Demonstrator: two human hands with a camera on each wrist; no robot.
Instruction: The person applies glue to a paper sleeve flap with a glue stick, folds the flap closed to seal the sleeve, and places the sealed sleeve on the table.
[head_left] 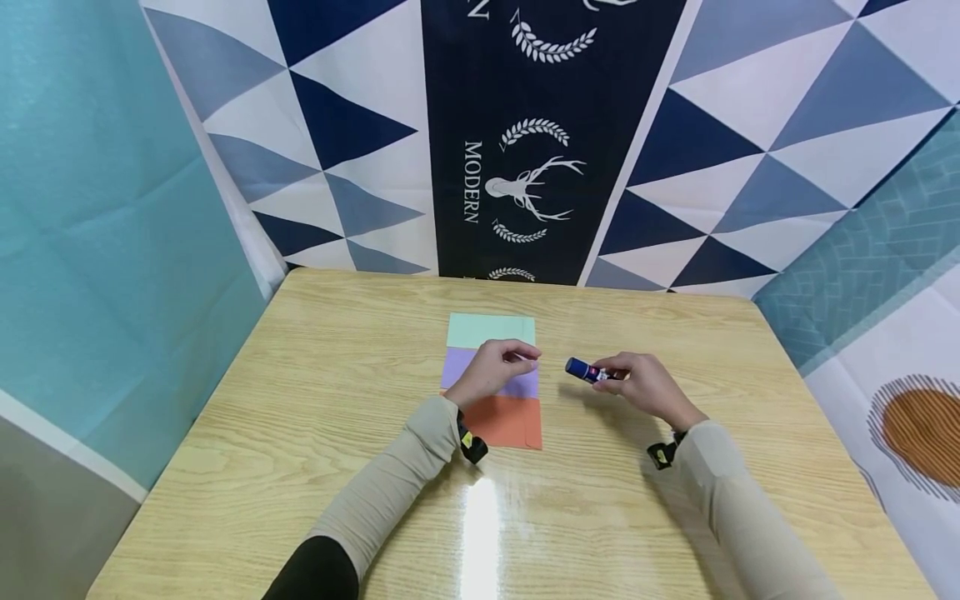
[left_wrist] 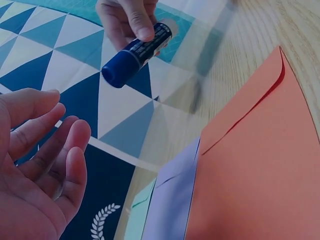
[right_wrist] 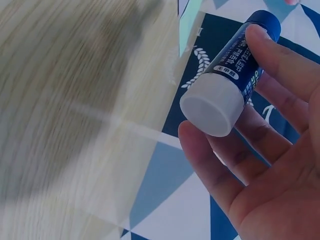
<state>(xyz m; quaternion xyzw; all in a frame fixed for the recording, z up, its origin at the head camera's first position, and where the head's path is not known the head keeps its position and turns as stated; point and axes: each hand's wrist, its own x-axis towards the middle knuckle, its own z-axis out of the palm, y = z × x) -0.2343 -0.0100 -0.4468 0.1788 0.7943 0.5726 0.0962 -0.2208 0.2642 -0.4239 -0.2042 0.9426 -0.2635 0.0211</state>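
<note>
My right hand (head_left: 647, 385) grips a dark blue glue stick (head_left: 585, 371) between thumb and fingers, held above the table right of the envelopes. In the right wrist view the white base of the glue stick (right_wrist: 212, 106) faces the camera; its blue cap points away. My left hand (head_left: 495, 367) hovers over the envelopes with relaxed, slightly bent fingers and nothing in them. Below it lie an orange envelope (head_left: 513, 423), a purple envelope (head_left: 454, 363) and a mint green envelope (head_left: 487, 330), stacked in a column with overlapping edges. The left forearm and hand partly cover the purple and orange ones.
The wooden table (head_left: 337, 358) extends around the envelopes on all sides. Behind it hangs a patterned cloth (head_left: 360, 125) with triangles and a dark deer panel. A teal sheet (head_left: 97, 217) hangs at the left, and another patterned cloth (head_left: 885, 350) at the right.
</note>
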